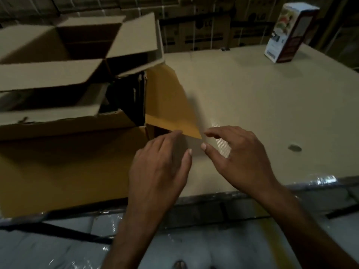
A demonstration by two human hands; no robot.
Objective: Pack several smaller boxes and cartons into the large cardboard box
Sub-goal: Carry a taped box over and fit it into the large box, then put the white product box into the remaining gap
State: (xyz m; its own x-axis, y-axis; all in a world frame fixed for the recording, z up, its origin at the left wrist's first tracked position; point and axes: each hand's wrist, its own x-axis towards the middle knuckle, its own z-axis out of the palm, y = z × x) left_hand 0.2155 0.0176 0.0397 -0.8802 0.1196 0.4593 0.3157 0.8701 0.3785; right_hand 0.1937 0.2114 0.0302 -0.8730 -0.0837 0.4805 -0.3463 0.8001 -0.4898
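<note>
At centre frame the left hand (161, 164) and right hand (235, 154), both spread and empty, hover at the large cardboard box's (58, 164) corner flap (174, 113), apparently to fold it, while a carton (287, 33) waits upper right on the table (272, 98).

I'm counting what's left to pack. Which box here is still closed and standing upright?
The printed white carton at the far right of the work surface. It stands upright and closed; the brown cardboard boxes on the left all have open flaps.
</note>
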